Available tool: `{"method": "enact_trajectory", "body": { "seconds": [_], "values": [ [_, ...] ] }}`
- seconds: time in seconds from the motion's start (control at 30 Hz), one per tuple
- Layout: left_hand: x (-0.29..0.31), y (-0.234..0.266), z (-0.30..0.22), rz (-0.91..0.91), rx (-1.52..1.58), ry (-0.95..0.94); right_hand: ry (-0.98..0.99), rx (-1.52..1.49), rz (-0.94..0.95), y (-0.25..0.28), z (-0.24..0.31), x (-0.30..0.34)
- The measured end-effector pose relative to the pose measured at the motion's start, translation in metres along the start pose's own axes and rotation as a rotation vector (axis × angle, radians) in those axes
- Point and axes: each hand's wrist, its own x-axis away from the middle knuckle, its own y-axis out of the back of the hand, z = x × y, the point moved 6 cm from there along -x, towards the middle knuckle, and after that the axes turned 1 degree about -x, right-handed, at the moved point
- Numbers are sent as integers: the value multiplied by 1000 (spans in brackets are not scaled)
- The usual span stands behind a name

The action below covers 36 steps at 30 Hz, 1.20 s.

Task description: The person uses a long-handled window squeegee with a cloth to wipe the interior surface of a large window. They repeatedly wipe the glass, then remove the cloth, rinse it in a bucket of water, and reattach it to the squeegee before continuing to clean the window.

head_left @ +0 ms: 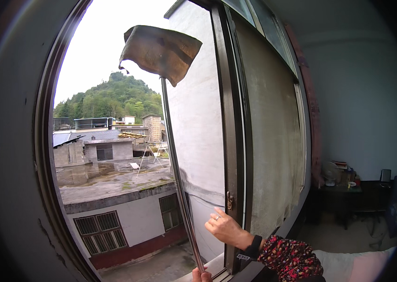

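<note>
My left hand point(202, 275), at the lower edge, is closed around the bottom of a long shiny metal pole point(178, 164). The pole leans up and slightly left through the open window. At its top end is a dark brown, bent sheet point(162, 50) with ragged edges; whether it is cloth or something stiffer I cannot tell. My right hand point(226, 229), wearing a ring and a black wristband, holds nothing visible. Its index finger is raised and the other fingers are loosely bent. It is beside the window frame, just below the latch point(229, 200).
The dark window frame point(230, 117) stands close on the right, with a dusty sliding pane point(273, 122) beyond it. A white outer wall point(194, 122) rises beside the pole. Below lies a flat roof point(109, 176). Indoors, a cluttered desk point(342, 188) is at the right.
</note>
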Motion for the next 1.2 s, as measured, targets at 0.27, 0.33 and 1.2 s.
{"method": "enact_trajectory", "body": {
  "seconds": [0.27, 0.33, 1.2],
  "values": [
    [-2, -2, 2, -41, -346, 717, 118, 141, 229, -37, -22, 8],
    [-2, -3, 10, -2, -518, 461, 120, 132, 200, -35, -24, 7],
    [-77, -45, 5, -300, -1080, -592, 104, -62, 446, -53, -47, -19]
  ]
}}
